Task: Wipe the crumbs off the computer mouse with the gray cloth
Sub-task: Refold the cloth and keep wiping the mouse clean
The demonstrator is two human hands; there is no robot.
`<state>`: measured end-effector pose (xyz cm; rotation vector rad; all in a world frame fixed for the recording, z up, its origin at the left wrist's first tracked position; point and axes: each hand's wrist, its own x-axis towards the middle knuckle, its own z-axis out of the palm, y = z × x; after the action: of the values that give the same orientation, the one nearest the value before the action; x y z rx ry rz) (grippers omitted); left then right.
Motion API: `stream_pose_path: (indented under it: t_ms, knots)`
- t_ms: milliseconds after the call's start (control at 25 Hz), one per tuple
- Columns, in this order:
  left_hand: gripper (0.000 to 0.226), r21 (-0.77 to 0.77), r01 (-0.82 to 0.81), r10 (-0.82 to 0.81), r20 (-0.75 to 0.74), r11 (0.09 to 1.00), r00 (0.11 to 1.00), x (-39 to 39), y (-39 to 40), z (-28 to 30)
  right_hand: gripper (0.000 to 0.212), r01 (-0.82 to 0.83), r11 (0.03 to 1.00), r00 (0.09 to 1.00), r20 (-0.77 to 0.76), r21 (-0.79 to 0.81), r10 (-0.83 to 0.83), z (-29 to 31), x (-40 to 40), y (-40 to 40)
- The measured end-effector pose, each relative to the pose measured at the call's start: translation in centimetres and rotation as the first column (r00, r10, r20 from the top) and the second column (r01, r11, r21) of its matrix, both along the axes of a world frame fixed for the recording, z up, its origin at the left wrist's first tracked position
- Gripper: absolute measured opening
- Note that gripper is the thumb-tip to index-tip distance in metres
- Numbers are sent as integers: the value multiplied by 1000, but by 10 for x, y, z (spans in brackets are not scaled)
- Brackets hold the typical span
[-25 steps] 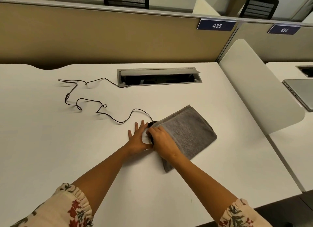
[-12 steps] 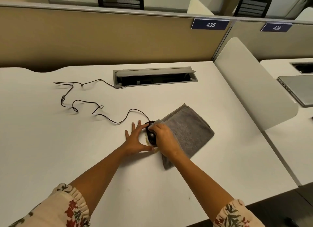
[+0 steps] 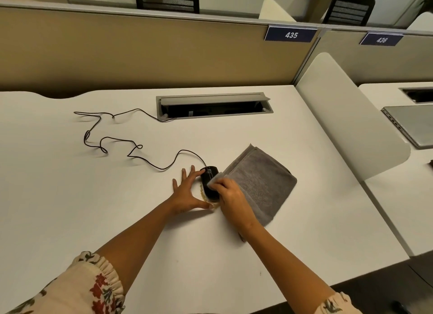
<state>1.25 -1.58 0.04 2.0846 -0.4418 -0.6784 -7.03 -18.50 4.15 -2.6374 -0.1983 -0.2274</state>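
A black wired computer mouse [image 3: 208, 181] lies on the white desk [image 3: 70, 196], with pale crumbs [image 3: 212, 202] along its near and left edges. My left hand [image 3: 187, 192] lies flat beside it, fingers spread, forefinger tip and thumb touching the mouse's sides. My right hand [image 3: 230, 197] pinches a corner of the folded gray cloth [image 3: 260, 182] and presses that corner against the mouse's right side. The rest of the cloth lies on the desk to the right.
The mouse cable [image 3: 112, 140] snakes left and back to an open cable hatch [image 3: 213, 105]. A white divider panel [image 3: 349, 117] stands at the desk's right edge, and a closed laptop [image 3: 412, 126] lies on the neighbouring desk. A tan partition [image 3: 140, 51] closes the back.
My right hand has drawn the cloth corner back off the top of the mouse, so more of the black mouse shows. My left hand stays beside it.
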Motion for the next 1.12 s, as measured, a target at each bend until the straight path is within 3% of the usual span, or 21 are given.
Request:
stream_pose_path:
  t_ms: [160, 320, 480, 600, 760, 1040, 1120]
  knots:
    - [118, 23, 3, -3, 1, 1000, 1000, 0, -2, -1, 49, -6, 992, 994, -111, -124, -8, 6, 30, 15]
    - [115, 23, -2, 3, -13, 1000, 1000, 0, -2, 2, 33, -133, 963, 991, -64, -233, 121, -3, 15, 18]
    - [116, 32, 11, -11, 0, 999, 1000, -1, -1, 4, 35, -162, 972, 986, -52, -169, 156, -11, -25, -5]
    - [119, 41, 22, -22, -3, 999, 1000, -1, -1, 3, 35, -10, 999, 1000, -6, -42, 10, -6, -29, -20]
    - [117, 47, 26, -26, -4, 999, 1000, 0, -1, 3, 27, 206, 966, 975, 54, 154, -216, 2, -5, -17]
    - [87, 38, -30, 30, -9, 999, 999, 1, -5, 4, 26, -15, 998, 999, 36, 57, 13, -26, -36, -17]
    - [79, 25, -42, 43, -28, 999, 999, 2, -6, 4, 26, 21, 997, 999, 48, 78, -25, -29, -42, -20]
